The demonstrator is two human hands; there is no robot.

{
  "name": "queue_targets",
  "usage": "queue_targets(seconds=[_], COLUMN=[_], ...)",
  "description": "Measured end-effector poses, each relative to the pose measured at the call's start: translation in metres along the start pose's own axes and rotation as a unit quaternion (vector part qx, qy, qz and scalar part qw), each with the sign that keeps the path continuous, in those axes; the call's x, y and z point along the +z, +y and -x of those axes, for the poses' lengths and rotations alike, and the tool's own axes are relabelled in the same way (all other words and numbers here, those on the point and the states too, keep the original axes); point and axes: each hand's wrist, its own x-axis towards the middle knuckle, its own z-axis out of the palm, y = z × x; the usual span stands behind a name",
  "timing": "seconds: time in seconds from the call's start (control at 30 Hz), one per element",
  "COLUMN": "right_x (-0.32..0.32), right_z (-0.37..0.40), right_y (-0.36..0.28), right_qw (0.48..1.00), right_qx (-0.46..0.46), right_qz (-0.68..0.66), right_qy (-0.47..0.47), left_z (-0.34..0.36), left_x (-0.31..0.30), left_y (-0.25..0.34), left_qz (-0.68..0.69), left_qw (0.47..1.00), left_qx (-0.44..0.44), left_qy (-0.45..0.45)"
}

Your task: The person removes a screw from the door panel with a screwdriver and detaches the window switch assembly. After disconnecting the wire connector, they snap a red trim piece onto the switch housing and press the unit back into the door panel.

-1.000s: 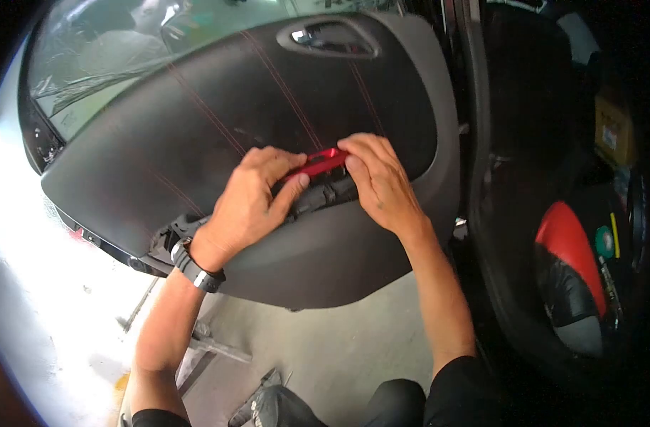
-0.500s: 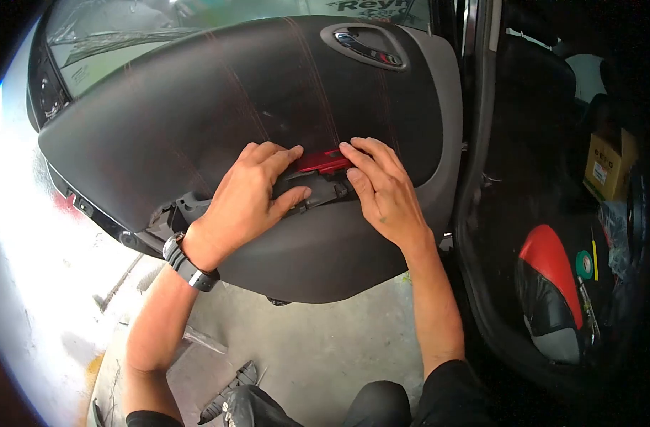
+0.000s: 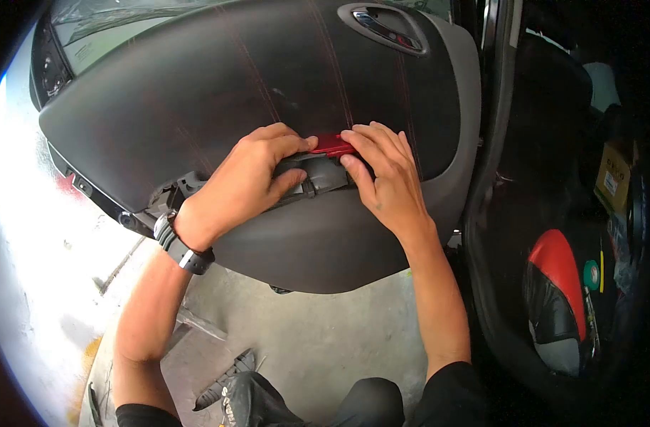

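A shiny red trim piece (image 3: 330, 145) lies across the upper edge of an opening in a dark car door panel (image 3: 225, 82) with red stitching. My left hand (image 3: 250, 167), wearing a black watch (image 3: 181, 245), curls its fingers onto the left end of the piece; its thumb rests lower, over the grey recess (image 3: 323, 174). From the other side, my right hand (image 3: 387, 171) has its fingertips on the right end, with the thumb at the recess's right edge. The underside of the trim is hidden. Farther up the panel is the chrome inner door handle (image 3: 387, 30).
Inside the car at right are a red and black padded piece (image 3: 558, 277), a roll of green tape (image 3: 590, 274), a thin yellow tool (image 3: 601, 272) and a cardboard box (image 3: 613, 174). A dark ribbed part (image 3: 225, 378) lies on the concrete floor (image 3: 311, 341) below.
The view has shifted, so the door panel sits higher and farther right. The red piece shows more of its top face, and my left thumb has moved slightly left over the recess.
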Motion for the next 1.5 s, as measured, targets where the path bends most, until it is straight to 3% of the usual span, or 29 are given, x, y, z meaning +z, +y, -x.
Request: queue_targets(seconds=[0.13, 0.23, 0.5, 0.77, 0.87, 1.07, 1.17, 1.27, 1.33, 1.5], right_x=[-0.002, 0.003, 0.016, 0.032, 0.032, 0.037, 0.041, 0.048, 0.053, 0.047], right_z=[-0.007, -0.013, -0.016, -0.022, -0.033, -0.043, -0.041, -0.04, -0.041, -0.047], right_y=[-0.022, -0.008, 0.0, 0.002, -0.002, 0.006, 0.007, 0.008, 0.008, 0.01], right_qw=[0.995, 0.995, 0.992, 0.977, 0.969, 0.949, 0.946, 0.944, 0.937, 0.928], right_qx=[-0.077, -0.079, -0.119, -0.2, -0.239, -0.307, -0.314, -0.315, -0.326, -0.354], right_qz=[0.06, -0.003, -0.038, 0.052, 0.06, 0.063, 0.064, 0.069, 0.081, 0.093], right_qy=[-0.032, -0.052, 0.002, 0.048, 0.032, 0.028, 0.04, 0.069, 0.098, 0.066], left_z=[-0.001, 0.001, 0.003, 0.005, 0.004, 0.008, 0.013, 0.022, 0.025, 0.026], left_x=[-0.002, -0.003, 0.0, 0.009, 0.008, 0.011, 0.015, 0.016, 0.014, 0.014], left_y=[-0.007, -0.006, -0.001, 0.0, 0.003, -0.005, 0.002, 0.0, -0.003, -0.007], left_qz=[0.007, 0.009, -0.044, -0.088, -0.105, -0.108, -0.182, -0.266, -0.246, -0.232], left_qw=[1.0, 1.0, 0.997, 0.994, 0.987, 0.99, 0.977, 0.96, 0.965, 0.968], left_qx=[0.009, -0.008, -0.051, -0.071, -0.119, -0.087, -0.1, -0.057, -0.062, -0.078], left_qy=[-0.011, -0.02, -0.03, -0.003, -0.007, 0.038, 0.054, 0.066, 0.063, 0.061])
